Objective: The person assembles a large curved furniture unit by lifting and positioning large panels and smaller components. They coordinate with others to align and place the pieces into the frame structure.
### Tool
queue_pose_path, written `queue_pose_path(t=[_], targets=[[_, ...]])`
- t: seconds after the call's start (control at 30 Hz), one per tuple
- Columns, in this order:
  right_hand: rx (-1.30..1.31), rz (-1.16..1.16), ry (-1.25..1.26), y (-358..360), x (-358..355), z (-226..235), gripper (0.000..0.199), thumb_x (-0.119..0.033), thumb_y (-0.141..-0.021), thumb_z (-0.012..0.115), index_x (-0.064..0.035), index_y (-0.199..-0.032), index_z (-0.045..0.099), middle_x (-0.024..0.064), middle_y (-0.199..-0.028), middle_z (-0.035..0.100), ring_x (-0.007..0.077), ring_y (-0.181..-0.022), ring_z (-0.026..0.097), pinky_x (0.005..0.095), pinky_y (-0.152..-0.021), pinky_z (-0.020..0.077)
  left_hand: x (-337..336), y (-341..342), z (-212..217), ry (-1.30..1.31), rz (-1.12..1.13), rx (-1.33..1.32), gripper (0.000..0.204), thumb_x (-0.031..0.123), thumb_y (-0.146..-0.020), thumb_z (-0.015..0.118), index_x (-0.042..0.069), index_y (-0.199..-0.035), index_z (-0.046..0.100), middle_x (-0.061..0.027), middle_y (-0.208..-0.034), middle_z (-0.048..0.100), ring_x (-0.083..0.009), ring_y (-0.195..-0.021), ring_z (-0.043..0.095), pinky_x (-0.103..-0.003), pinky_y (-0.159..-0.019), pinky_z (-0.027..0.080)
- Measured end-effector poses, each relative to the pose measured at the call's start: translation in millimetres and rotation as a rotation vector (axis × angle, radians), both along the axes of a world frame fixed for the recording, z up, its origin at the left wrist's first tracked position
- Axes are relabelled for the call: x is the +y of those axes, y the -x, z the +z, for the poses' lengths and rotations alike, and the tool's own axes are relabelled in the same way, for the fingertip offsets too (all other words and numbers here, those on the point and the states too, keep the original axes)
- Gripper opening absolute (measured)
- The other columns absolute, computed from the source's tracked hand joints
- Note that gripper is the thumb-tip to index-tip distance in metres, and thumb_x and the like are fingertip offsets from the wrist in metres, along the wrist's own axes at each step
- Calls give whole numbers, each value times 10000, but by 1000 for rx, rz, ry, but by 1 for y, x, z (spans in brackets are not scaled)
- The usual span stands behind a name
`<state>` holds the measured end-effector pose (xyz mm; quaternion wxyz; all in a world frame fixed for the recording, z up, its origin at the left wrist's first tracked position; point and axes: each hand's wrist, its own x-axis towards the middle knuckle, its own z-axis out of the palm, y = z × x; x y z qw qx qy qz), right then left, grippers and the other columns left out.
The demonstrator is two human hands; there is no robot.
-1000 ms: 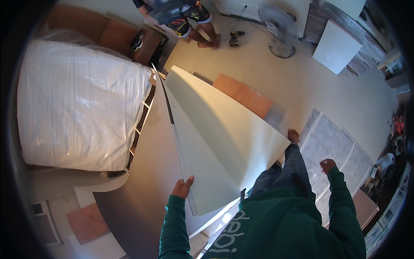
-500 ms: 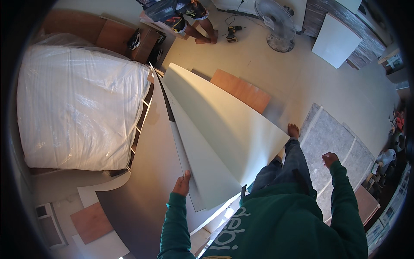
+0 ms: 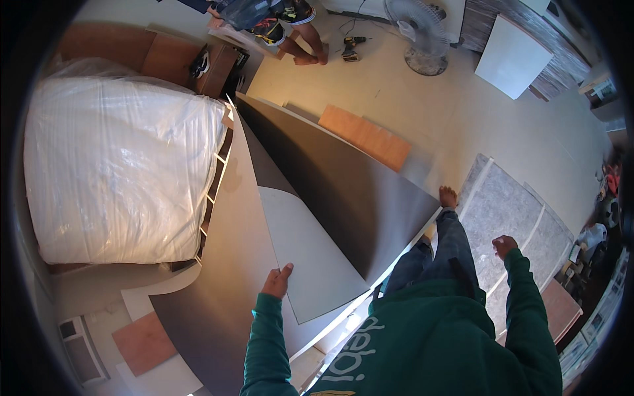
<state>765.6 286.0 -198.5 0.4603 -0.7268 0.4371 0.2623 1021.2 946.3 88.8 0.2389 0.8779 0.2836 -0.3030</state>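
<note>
My left hand (image 3: 277,282) grips the left edge of a thin pale grey sheet (image 3: 314,254), thumb on its upper face; fingers underneath are mostly hidden. The pale sheet curves upward, its near corner hanging by my waist. On its left spreads a large grey-brown sheet (image 3: 221,264) with a curved near edge. Beyond it, a dark brown sheet face (image 3: 330,188) slopes from the far corner toward my legs. My right hand (image 3: 505,246) hangs over the floor on my right, away from the sheets, fingers curled; what they hold, if anything, cannot be made out.
A plastic-wrapped mattress (image 3: 119,168) stands at left. Wooden boards (image 3: 366,135) lie beyond the sheets. Farther off are a drill (image 3: 352,49), a standing fan (image 3: 422,36), a white panel (image 3: 514,56) and another person's legs (image 3: 304,45). A grey mat (image 3: 508,218) lies at right.
The far sheet surface that looked pale now shows dark brown. The pale sheet at my left hand now appears shorter, with a rounded far end. Both hands stay nearly in place.
</note>
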Motion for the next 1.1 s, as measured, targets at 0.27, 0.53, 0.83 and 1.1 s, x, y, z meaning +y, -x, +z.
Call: queue_pose_path(t=[0.27, 0.53, 0.83, 1.1], targets=[[-12, 37, -17, -24, -6, 5, 251, -251, -835, 625, -6, -887, 642, 112, -719, 646, 222, -587, 625, 366, -574, 525, -5, 5, 2, -11, 16, 33, 623, 588, -815, 605, -30, -849, 529, -44, -699, 472, -140, -695, 459, -291, -671, 416], [-128, 244, 88, -40, -21, -10, 341, -340, -832, 601, -8, -885, 660, 144, -750, 667, 264, -680, 652, 385, -700, 520, -34, -2, 14, 47, 41, 66, 595, 541, -818, 626, -45, -860, 529, -39, -684, 472, -136, -661, 457, -287, -632, 409], [-216, 388, 183, -105, 15, 7, 369, -308, -831, 625, 24, -992, 635, 156, -901, 659, 259, -813, 648, 374, -720, 524, -19, 7, 6, -81, -63, 17, 557, 526, -835, 621, -11, -742, 509, -50, -676, 476, -133, -669, 456, -298, -619, 406], [-454, 582, 632, -207, 119, -127, 763, -432, -759, 664, 16, -1323, 414, 249, -1396, 390, 359, -1282, 404, 406, -1042, 371, -3, 9, -1, -143, -129, -39, 545, 467, -846, 643, 5, -626, 455, -42, -576, 400, -133, -569, 397, -341, -514, 370]])
